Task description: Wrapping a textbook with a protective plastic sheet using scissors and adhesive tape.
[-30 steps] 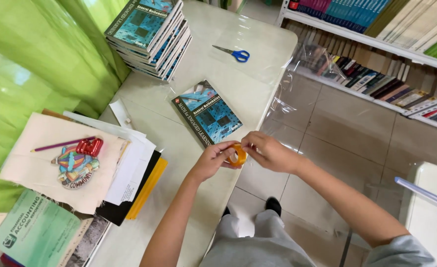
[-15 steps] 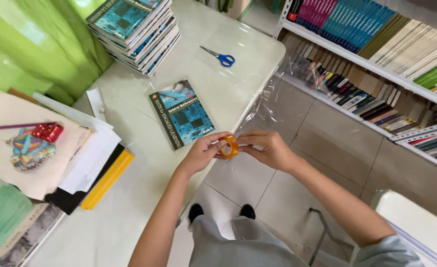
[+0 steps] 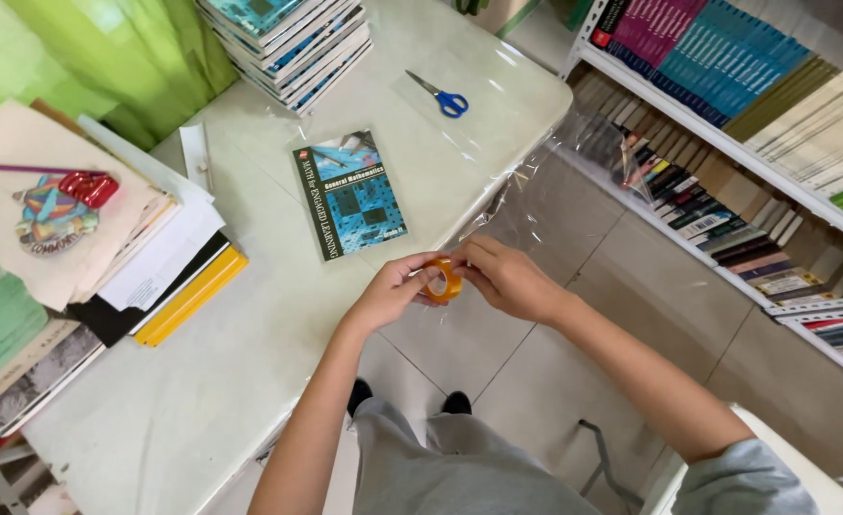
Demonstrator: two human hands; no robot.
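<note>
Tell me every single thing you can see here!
Tape roll: one, orange, held by both hands past the table edge.
Textbook: one, blue and black, flat on the table.
Scissors: one, blue handles, far table end.
Clear plastic sheet: one, draped over the table corner.
Book stack: one, blue covers, table's far left.
Paper pile: one, mixed colours, table's left.
Red stapler: one, on the pile.
Bookshelf: one, white, right.
Left hand: on the roll.
Right hand: on the roll.

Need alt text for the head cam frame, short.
Both hands, left hand and right hand, hold a small roll of tape at the edge of a white table. A blue book, scissors and book stacks lie on it.
</note>
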